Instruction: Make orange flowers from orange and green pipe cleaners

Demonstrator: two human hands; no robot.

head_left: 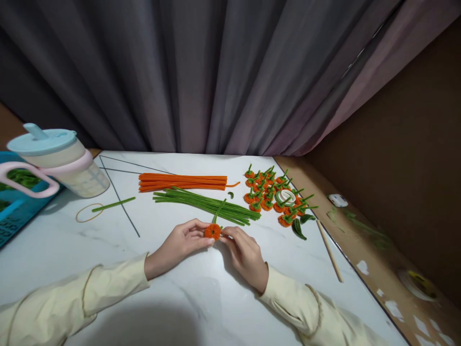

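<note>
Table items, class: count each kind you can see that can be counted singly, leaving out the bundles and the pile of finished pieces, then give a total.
Orange flower held by both hands: 1
Lidded jug: 1
Rubber band: 1
Tape roll: 1
Wooden stick: 1
Loose green stem: 1
Total: 6

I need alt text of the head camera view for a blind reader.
Both hands, left hand and right hand, hold a small orange pipe-cleaner flower over a white table. Behind lie orange pipe cleaners, green pipe cleaners and finished flowers.
</note>
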